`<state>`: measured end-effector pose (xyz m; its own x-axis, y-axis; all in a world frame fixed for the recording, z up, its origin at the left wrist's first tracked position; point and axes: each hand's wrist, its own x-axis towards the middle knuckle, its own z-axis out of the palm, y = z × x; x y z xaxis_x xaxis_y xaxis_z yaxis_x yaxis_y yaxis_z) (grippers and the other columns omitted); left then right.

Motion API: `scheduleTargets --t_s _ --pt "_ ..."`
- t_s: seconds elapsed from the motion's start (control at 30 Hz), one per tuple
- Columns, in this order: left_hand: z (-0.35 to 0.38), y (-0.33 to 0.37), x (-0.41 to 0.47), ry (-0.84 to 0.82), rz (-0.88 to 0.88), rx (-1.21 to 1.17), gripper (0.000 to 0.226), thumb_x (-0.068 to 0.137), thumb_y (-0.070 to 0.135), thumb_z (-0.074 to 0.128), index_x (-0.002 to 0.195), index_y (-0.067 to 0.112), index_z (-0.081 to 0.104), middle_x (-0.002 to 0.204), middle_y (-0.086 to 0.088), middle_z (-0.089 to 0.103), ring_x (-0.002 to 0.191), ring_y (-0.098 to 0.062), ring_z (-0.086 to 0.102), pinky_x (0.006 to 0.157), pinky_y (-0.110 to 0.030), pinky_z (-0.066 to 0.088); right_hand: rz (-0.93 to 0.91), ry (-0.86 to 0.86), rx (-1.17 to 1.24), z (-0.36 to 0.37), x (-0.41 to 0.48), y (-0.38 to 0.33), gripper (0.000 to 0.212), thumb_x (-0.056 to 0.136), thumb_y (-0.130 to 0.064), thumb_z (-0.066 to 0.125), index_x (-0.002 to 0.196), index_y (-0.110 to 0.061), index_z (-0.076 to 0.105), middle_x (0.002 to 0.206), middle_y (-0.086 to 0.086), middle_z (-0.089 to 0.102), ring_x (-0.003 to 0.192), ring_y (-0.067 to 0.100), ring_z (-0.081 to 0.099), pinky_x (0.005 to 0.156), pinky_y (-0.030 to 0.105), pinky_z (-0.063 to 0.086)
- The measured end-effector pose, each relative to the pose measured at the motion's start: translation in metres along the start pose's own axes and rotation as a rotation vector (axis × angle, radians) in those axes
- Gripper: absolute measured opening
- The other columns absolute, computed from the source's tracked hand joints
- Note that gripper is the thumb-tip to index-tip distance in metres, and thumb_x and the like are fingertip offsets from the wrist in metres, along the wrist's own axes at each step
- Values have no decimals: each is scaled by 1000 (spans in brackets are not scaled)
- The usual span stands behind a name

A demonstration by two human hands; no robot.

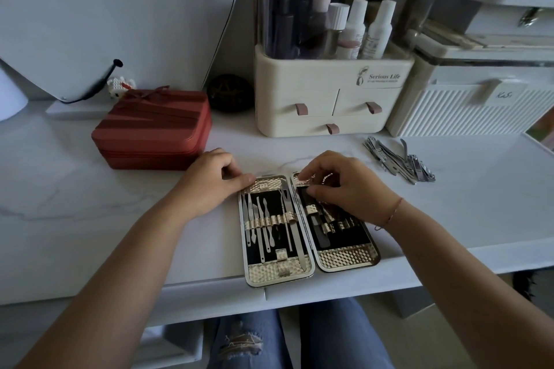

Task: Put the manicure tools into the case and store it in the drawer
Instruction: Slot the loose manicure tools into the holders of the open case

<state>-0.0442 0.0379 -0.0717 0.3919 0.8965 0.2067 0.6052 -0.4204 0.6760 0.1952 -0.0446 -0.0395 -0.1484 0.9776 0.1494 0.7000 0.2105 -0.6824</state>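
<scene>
An open gold-and-black manicure case [347, 257] lies flat near the front edge of the white marble desk. Its left half holds several slim steel tools [266, 219] under a gold strap. My left hand [215, 183] rests at the case's top left corner, its fingers curled and a fingertip touching the rim. My right hand [338, 186] is over the top of the right half, fingers bent down onto something small there; what it pinches is hidden. A loose pile of steel tools [398, 162] with nail clippers lies on the desk to the right.
A red zipped box [153, 129] sits left of my left hand. Behind the case stands a cream cosmetics organiser [329, 99] with three small drawers. A white ribbed box [467, 108] is to its right. A drawer front [209, 296] runs under the desk edge.
</scene>
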Motion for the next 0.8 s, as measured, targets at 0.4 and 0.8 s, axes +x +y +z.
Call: scheduleTargets --t_s 0.4,0.8 --pt "-1 -1 -1 -6 -2 15 26 76 34 72 65 19 54 77 4 52 72 -10 50 64 -25 37 431 361 -440 -63 12 68 13 77 -25 70 72 -15 66 73 5 65 76 23 59 67 31 46" --pt "-1 1 -2 -12 -7 -7 26 76 34 73 66 18 55 79 3 52 71 -9 49 63 -23 35 461 325 -637 -56 23 55 28 74 -14 59 47 -15 53 52 7 52 58 28 54 52 29 42"
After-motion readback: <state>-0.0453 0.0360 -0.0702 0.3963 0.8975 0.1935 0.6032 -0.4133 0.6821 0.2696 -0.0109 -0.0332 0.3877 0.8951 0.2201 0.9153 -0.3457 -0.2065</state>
